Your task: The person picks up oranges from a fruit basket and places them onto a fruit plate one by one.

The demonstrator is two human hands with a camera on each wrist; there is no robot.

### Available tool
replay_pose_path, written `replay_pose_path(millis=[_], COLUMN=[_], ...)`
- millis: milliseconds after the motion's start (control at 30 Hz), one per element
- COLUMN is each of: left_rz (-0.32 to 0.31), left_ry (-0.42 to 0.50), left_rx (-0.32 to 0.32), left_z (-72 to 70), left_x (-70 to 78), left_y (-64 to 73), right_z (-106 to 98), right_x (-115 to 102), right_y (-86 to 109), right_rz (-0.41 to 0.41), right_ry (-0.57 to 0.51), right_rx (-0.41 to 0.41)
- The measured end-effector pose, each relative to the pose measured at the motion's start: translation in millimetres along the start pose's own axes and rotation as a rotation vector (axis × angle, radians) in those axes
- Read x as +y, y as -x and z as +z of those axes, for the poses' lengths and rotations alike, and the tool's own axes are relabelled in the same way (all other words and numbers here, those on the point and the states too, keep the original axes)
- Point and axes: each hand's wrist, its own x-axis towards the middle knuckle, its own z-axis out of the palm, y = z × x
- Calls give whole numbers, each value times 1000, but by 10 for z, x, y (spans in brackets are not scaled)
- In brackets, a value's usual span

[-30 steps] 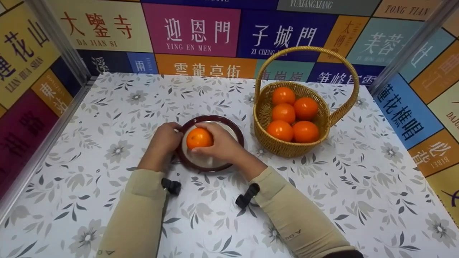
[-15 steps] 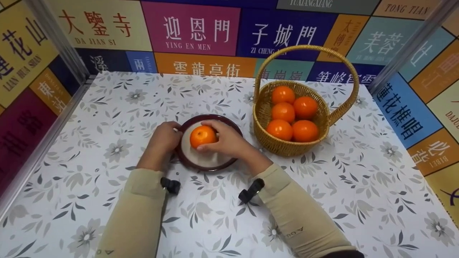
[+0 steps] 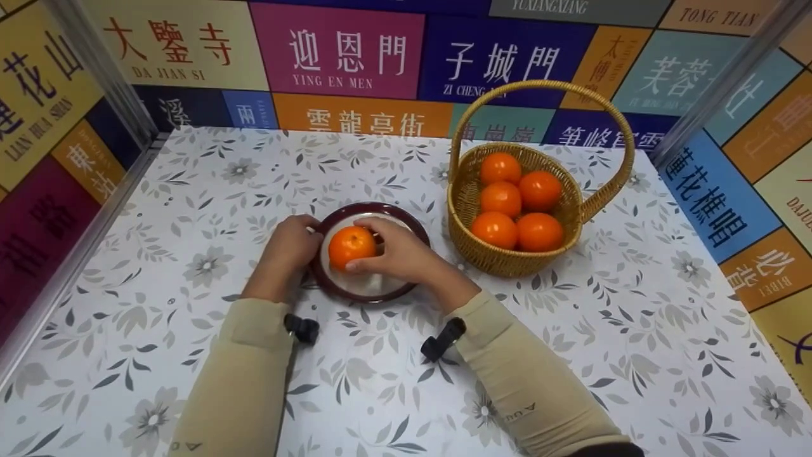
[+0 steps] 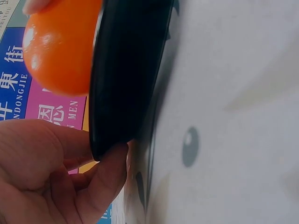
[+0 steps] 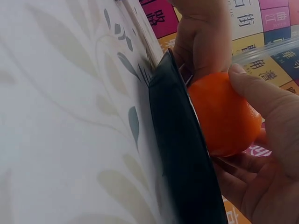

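Note:
An orange (image 3: pixel 351 248) sits within the dark-red-rimmed plate (image 3: pixel 415 228). My right hand (image 3: pixel 403 252) grips it from the right, thumb on the near side and fingers round the far side. In the right wrist view, the thumb lies along the orange (image 5: pixel 223 119), just above the plate's dark outer side (image 5: pixel 180 144). On the left, my left hand (image 3: pixel 288 249) holds the plate's rim. The left wrist view shows that hand (image 4: pixel 51 170) pinching the edge of the plate (image 4: pixel 128 70), its thumb and fingers on either side.
A wicker basket (image 3: pixel 453 219) with a tall arched handle stands to the right of the plate, holding several oranges (image 3: pixel 501 200). A patterned cloth (image 3: pixel 368 387) covers the table. Panels with printed characters (image 3: pixel 342 57) wall in the back and both sides.
The right hand has shifted the orange rightward, then back left on the plate, and its stem mark has turned toward the upper right. The left hand stays at the rim.

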Motion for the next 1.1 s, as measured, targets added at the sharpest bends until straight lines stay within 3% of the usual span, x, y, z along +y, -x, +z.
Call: replay_pose_path(millis=[300,733,1100], left_rz=[-16,56,14], left_ry=[11,-30,31], left_rx=[7,33,14], left_z=[-2,-5,9], left_x=[20,2,-12], left_y=[-7,-15,-5], right_z=[42,43,-80], right_x=[-108,-159,-188], right_y=[27,50,126], right_rz=[-9,-17,-24], right_ry=[49,74,191], right_rx=[-40,-62,-61])
